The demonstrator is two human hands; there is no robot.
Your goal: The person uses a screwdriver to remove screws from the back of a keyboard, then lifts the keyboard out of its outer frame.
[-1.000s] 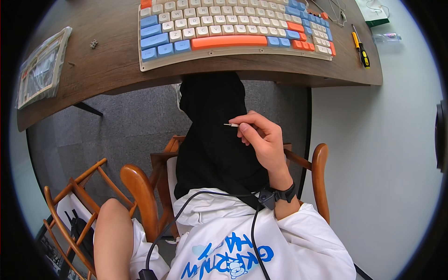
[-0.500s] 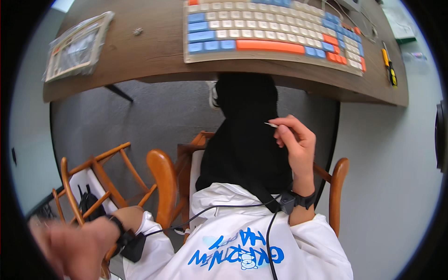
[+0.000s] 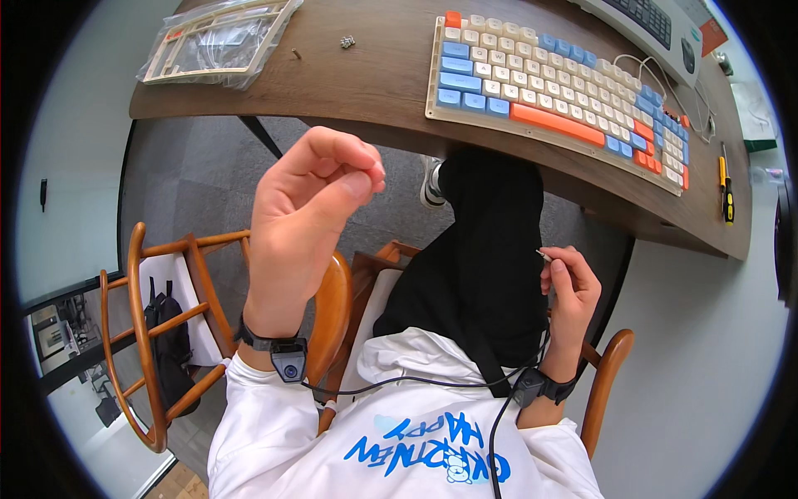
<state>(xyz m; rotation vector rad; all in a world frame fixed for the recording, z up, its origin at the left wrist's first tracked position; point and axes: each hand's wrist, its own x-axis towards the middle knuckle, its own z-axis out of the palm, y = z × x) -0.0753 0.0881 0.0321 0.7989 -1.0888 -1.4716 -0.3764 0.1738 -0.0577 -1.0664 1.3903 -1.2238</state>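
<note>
My left hand (image 3: pixel 307 216) is raised in front of the desk edge, thumb and forefinger pinched together. Whatever lies between those fingertips, if anything, is too small to make out. Lower and to the right, over my right thigh, my right hand (image 3: pixel 572 289) pinches a small thin pale piece (image 3: pixel 544 255), its tip pointing up and left. A keyboard (image 3: pixel 557 100) with cream, blue and orange keycaps rests on the desk (image 3: pixel 366 91). To its left are a little cluster of small metallic pieces (image 3: pixel 347 41) and one separate small piece (image 3: pixel 296 54).
A cream frame in clear plastic wrapping (image 3: pixel 220 46) lies at the desk's left. A yellow-and-black screwdriver (image 3: pixel 727 187) is near the right end. Behind the keyboard are a boxed keyboard and mouse (image 3: pixel 657 29) and a cable (image 3: pixel 706 125). A wooden chair (image 3: pixel 179 324) holding a black bag stands left.
My left hand has risen from the lower left to before the desk. The view has turned, shifting the desk items rightward. My right hand keeps its pinch on the thin piece.
</note>
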